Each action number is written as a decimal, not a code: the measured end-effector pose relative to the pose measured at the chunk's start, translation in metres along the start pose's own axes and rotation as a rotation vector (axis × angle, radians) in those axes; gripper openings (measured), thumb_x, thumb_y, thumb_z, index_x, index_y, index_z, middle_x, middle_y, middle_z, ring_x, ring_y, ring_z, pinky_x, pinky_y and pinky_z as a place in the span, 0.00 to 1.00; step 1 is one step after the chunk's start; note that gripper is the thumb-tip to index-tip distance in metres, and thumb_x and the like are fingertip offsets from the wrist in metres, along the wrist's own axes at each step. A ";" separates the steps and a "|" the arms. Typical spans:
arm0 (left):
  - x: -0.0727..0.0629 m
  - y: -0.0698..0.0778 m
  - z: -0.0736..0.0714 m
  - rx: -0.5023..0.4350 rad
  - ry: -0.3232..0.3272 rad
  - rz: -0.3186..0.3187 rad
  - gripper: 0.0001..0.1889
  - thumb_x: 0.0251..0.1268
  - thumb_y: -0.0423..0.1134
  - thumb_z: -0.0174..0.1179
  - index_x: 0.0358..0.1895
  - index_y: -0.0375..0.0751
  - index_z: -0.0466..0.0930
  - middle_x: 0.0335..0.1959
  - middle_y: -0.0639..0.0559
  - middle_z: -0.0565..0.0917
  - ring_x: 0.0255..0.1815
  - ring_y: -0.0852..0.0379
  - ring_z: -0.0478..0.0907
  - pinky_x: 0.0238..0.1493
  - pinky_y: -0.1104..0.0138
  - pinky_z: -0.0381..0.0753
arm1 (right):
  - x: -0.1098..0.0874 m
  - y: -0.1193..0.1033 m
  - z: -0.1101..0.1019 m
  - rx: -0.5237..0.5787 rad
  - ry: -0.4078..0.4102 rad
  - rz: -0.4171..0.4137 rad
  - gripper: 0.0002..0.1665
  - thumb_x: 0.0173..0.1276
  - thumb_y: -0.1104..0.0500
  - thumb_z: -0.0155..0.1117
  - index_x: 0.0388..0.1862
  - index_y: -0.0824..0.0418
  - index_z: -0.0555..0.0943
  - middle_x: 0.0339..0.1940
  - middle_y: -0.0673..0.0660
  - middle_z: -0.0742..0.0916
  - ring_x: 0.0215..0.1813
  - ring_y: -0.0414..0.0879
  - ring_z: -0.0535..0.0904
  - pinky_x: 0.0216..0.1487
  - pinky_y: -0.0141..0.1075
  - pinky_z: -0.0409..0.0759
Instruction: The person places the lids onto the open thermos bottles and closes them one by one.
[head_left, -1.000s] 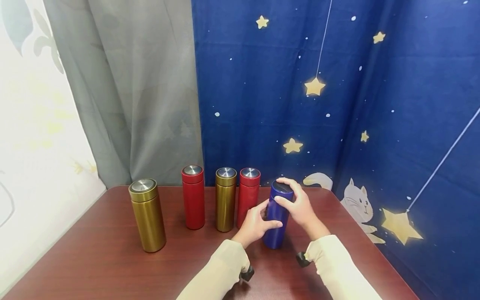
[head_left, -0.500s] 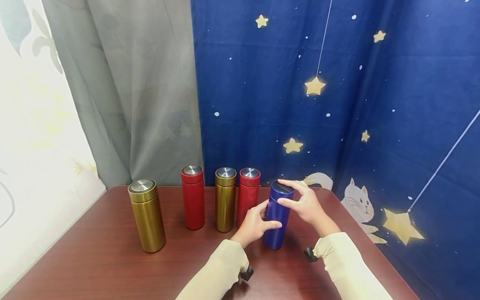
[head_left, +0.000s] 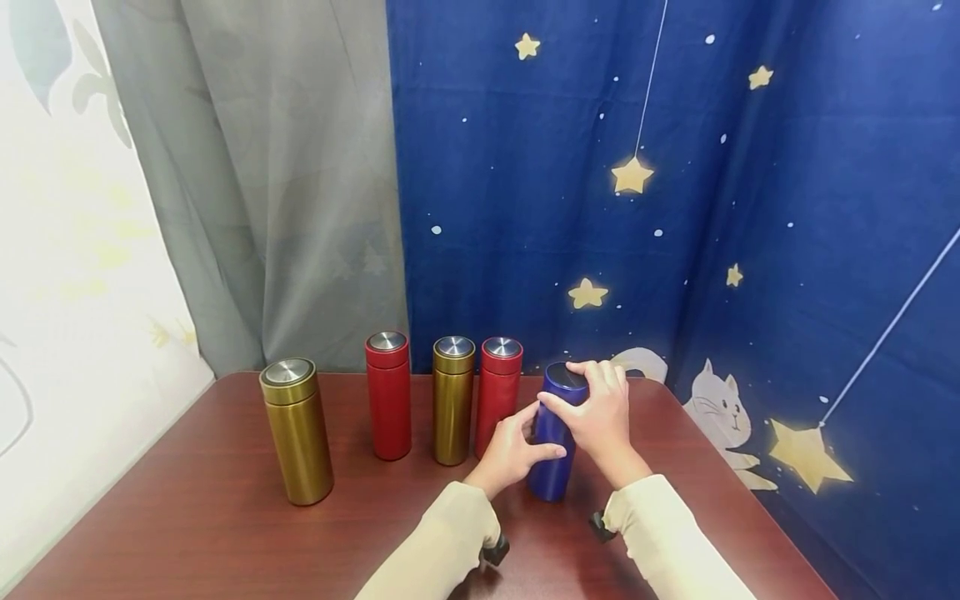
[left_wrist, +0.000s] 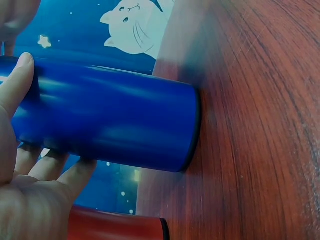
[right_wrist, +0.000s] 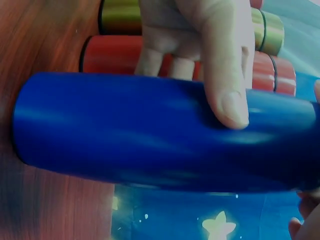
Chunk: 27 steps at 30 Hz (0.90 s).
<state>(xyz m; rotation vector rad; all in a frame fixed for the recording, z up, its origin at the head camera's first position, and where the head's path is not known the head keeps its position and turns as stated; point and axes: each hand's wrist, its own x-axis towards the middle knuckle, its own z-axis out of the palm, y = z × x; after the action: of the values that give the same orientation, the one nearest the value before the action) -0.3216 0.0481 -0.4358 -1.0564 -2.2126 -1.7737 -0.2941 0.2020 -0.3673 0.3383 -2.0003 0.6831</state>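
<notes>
A blue thermos bottle (head_left: 551, 467) stands upright on the brown table, its dark-topped lid (head_left: 562, 376) in place. My left hand (head_left: 510, 452) grips the bottle's body from the left, thumb across the near side and fingers behind, as the left wrist view also shows on the blue thermos (left_wrist: 115, 115). Around the lid curls my right hand (head_left: 600, 412), its thumb on the near side and its fingers at the top and far side. Just left of the blue bottle is a red thermos (head_left: 499, 392), partly hidden behind my left hand.
A gold thermos (head_left: 453, 408), another red thermos (head_left: 388, 404) and a second gold thermos (head_left: 297, 450) stand upright to the left on the table (head_left: 187, 517). Behind the table hang a grey curtain (head_left: 322, 183) and a blue star-patterned curtain (head_left: 510, 183).
My right hand drew slightly right around the lid, then turned back left, its thumb now farther across the near side. The left hand and the blue thermos stay in place.
</notes>
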 end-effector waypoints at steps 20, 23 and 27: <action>0.004 0.000 -0.008 -0.006 -0.070 -0.026 0.38 0.53 0.40 0.74 0.69 0.41 0.69 0.54 0.48 0.83 0.51 0.56 0.82 0.52 0.67 0.80 | 0.011 0.020 -0.025 0.690 -0.521 0.137 0.34 0.62 0.68 0.65 0.68 0.62 0.70 0.64 0.64 0.76 0.57 0.58 0.78 0.54 0.39 0.79; 0.004 -0.001 -0.008 -0.007 -0.071 -0.030 0.38 0.53 0.39 0.74 0.69 0.41 0.69 0.54 0.48 0.83 0.51 0.56 0.82 0.52 0.67 0.80 | 0.015 0.023 -0.028 0.705 -0.559 0.124 0.33 0.63 0.68 0.65 0.68 0.63 0.71 0.65 0.63 0.76 0.59 0.58 0.77 0.57 0.40 0.77; 0.003 -0.001 -0.008 0.007 -0.070 -0.049 0.38 0.53 0.41 0.74 0.69 0.40 0.68 0.55 0.48 0.82 0.51 0.56 0.82 0.51 0.66 0.80 | 0.016 0.022 -0.031 0.617 -0.545 0.142 0.33 0.60 0.67 0.68 0.66 0.63 0.74 0.64 0.62 0.78 0.64 0.59 0.72 0.63 0.51 0.70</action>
<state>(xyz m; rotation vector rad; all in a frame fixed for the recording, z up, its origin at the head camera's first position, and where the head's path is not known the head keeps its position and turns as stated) -0.3268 0.0425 -0.4324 -1.0883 -2.3037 -1.7730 -0.2909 0.2386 -0.3491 0.8223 -2.2905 1.4221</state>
